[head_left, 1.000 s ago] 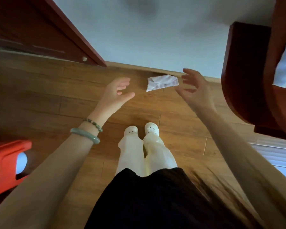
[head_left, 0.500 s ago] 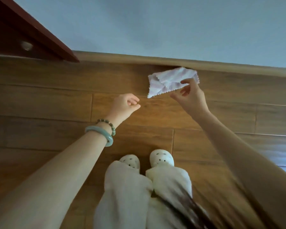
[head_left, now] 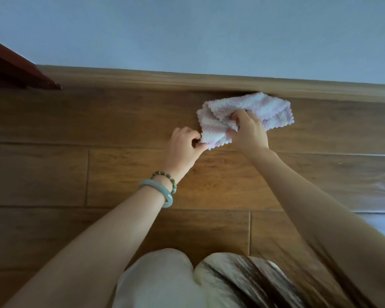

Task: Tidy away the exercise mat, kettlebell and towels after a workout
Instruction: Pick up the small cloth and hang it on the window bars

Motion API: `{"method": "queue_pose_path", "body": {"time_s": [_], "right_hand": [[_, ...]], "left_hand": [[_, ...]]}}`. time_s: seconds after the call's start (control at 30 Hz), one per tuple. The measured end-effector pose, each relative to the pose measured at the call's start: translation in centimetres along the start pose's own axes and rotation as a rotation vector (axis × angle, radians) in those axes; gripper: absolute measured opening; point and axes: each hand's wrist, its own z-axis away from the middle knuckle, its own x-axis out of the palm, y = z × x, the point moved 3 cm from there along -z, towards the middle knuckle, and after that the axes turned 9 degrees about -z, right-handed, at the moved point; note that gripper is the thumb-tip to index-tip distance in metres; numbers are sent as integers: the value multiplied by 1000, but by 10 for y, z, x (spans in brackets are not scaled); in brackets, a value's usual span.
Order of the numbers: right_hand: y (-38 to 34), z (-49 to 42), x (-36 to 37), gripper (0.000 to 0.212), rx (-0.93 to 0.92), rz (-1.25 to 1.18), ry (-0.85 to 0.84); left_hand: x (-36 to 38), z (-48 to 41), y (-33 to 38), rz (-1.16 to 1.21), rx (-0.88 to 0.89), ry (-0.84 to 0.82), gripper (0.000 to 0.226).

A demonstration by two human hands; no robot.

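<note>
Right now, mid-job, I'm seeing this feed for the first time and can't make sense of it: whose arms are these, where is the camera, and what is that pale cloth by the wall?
There is no machine here: these are a person's two bare arms, and the single picture comes from a camera worn on their head, looking forward and down. The brown planks are a wooden floor, ending at a skirting board below a pale wall. The cloth is a small white and lilac towel on the floor close by the skirting board. The right hand grips its bunched middle. The left hand, the one with bracelets on its wrist, pinches the near corner. The pale shapes at the bottom edge are the person's knees.
</note>
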Motion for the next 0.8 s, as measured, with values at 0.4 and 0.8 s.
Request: {"method": "queue_pose_path", "body": {"time_s": [0.4,0.8], "right_hand": [[-75,62,-114,14,1,-228,101],[-270,241,-324,15,-72,-315,-45]], "left_hand": [[-108,69,10,212,-197,94,20],[-429,234,113,112,-187,104,8]]}}
